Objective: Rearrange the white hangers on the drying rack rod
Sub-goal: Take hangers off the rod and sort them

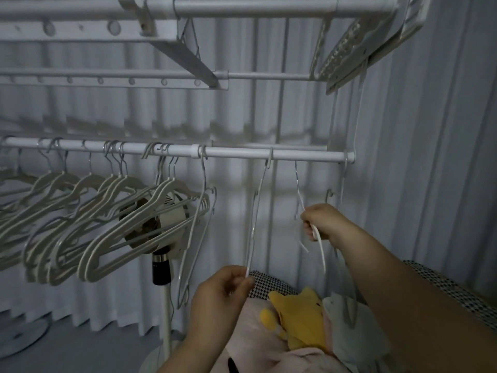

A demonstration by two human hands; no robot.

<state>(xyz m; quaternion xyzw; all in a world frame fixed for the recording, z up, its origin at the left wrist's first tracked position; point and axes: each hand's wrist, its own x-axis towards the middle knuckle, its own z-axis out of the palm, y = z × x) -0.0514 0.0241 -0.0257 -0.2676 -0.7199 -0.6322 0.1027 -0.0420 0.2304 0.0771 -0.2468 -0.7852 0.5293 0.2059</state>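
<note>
A white rod [236,152] of the drying rack runs across the middle. Several thick white hangers [88,211] hang bunched on its left half. A thin white wire hanger [256,211] hooks on the rod near the centre, and my left hand [223,294] pinches its lower end. Further right, my right hand [322,222] grips a bundle of thin white hangers [320,249] below the rod; one of their hooks [296,173] rises toward the rod. Another thin hanger [197,224] hangs at the right edge of the bunch.
A standing fan [161,230] sits behind the bunched hangers on a white pole. Upper rack bars [242,8] and folded white panels [357,47] hang overhead. A yellow plush toy [298,319] and pale fabric lie below my hands. Curtains cover the wall behind.
</note>
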